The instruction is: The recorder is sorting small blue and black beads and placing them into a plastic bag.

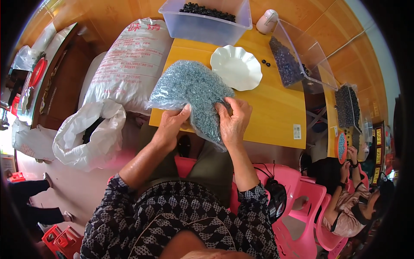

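A crumpled white plastic sack point(114, 117) gapes at left. The person's left hand point(172, 123), thumb uppermost, pinches a clear plastic bag point(189, 84) full of small grey-blue pieces point(187, 77), at the near edge of a yellow wooden table point(276, 116); the half-curled right hand point(236, 118) grips its other side. Beyond sits a white scalloped plate point(237, 67), then a clear rectangular bin point(309, 51).

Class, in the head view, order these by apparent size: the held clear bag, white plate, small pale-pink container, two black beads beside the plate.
1. Held clear bag
2. White plate
3. Pale-pink container
4. Two black beads; they look alike, so neither ranks above the other.
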`<state>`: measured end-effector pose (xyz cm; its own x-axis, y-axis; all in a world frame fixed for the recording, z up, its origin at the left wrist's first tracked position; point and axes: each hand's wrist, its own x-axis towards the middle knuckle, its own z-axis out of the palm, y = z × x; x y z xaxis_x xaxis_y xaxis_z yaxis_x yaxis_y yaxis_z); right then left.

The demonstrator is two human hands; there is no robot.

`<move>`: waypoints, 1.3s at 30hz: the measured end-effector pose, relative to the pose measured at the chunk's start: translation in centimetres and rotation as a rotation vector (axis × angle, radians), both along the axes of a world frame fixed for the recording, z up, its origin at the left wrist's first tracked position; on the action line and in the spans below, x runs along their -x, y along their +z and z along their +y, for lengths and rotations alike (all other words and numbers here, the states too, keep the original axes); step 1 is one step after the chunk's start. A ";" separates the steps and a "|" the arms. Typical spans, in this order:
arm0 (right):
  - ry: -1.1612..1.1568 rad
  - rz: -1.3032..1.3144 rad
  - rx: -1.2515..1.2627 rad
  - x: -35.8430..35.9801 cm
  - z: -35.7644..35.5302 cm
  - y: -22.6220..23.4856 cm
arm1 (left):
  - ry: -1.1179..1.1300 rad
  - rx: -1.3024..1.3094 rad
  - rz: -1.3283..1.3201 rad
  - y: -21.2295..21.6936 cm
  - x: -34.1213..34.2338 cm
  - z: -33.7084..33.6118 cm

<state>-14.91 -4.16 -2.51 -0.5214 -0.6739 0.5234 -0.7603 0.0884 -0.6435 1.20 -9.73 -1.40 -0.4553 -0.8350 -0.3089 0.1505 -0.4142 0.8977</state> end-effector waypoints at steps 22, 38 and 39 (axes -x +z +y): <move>0.103 0.213 0.050 -0.2 -4.0 0.2 | -0.228 1.387 -0.686 2.6 1.8 -7.7; 0.125 0.177 -0.004 -0.6 -5.8 0.3 | -0.372 1.988 -0.739 2.5 3.8 -9.8; 0.117 0.166 0.009 -0.6 -5.8 0.3 | -0.370 1.987 -0.740 2.6 3.9 -9.9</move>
<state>-14.31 -10.00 -2.17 -0.3461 -0.7199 0.6017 -0.8606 -0.0118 -0.5092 -2.67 -19.64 1.15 -0.8690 -0.1195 0.4802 -0.1844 0.9787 -0.0901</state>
